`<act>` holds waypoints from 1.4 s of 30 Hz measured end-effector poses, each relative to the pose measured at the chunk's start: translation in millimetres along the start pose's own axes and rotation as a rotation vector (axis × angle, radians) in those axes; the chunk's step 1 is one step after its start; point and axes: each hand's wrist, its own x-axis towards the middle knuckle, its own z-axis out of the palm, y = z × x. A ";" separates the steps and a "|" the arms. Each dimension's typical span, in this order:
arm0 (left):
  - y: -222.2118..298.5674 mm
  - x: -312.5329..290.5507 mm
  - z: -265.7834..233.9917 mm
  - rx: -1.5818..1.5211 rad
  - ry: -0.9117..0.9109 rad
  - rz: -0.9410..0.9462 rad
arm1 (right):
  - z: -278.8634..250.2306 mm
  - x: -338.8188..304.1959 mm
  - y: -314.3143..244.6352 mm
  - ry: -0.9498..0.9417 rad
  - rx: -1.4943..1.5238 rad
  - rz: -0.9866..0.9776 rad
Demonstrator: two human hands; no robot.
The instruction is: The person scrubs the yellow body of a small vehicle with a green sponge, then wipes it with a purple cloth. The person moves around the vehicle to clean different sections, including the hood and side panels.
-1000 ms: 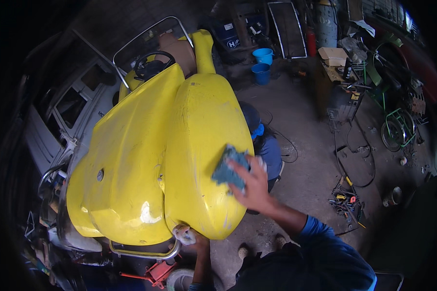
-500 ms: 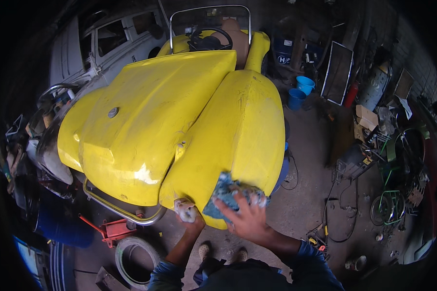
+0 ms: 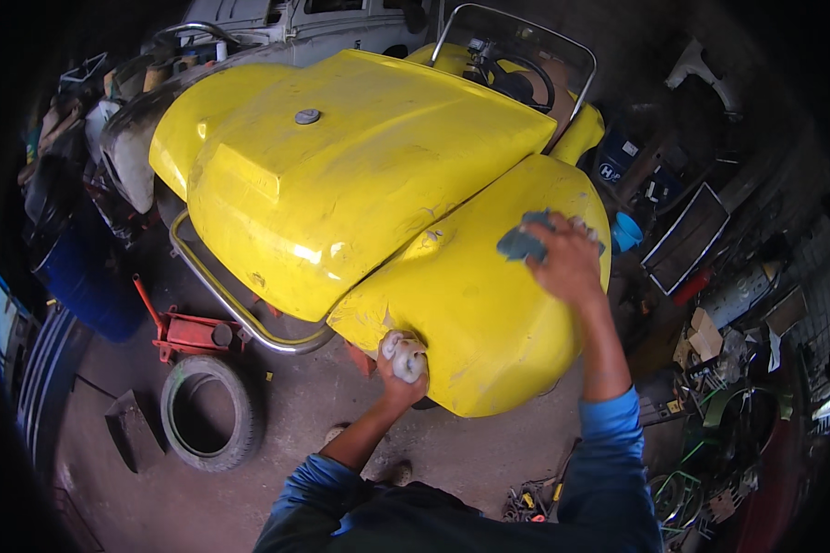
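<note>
A yellow open-topped car stands before me, its hood (image 3: 360, 138) dusty and scuffed. My right hand (image 3: 570, 265) presses a blue-grey cloth (image 3: 522, 242) against the upper part of the right front fender (image 3: 493, 318), fingers spread over it. Part of the cloth is hidden under the fingers. Lower down, at the fender's front edge, my left hand (image 3: 406, 385) is closed around a whitish crumpled wad (image 3: 402, 350); its exact kind is unclear. Between the two hands the fender's surface is smooth, with scuffs near the hood seam.
A chrome bumper (image 3: 235, 309) curves around the car's front. On the floor to the left are a red floor jack (image 3: 194, 334), a loose tyre (image 3: 177, 405) and a blue drum (image 3: 83, 286). A blue bucket (image 3: 626, 232) stands beyond the fender. Tools (image 3: 535, 502) lie near my right elbow.
My right hand has moved the cloth from the fender's front up and away toward its top. My left hand stays by the front edge with the wad. The view has turned.
</note>
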 end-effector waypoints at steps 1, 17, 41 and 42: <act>0.0 0.4 0.6 0.015 -0.011 -0.015 | -6.8 -30.3 -38.2 -0.042 -0.098 -0.125; -56.2 32.9 -73.5 -0.030 -0.400 -0.098 | 38.3 26.1 -109.7 -0.356 -0.303 -0.160; -114.6 44.0 -148.4 -0.219 -0.408 -0.321 | 144.0 110.6 -233.7 -0.962 -0.230 -0.023; -119.6 44.4 -157.9 -0.180 -0.395 -0.326 | 144.8 114.3 -235.4 -0.931 -0.330 0.072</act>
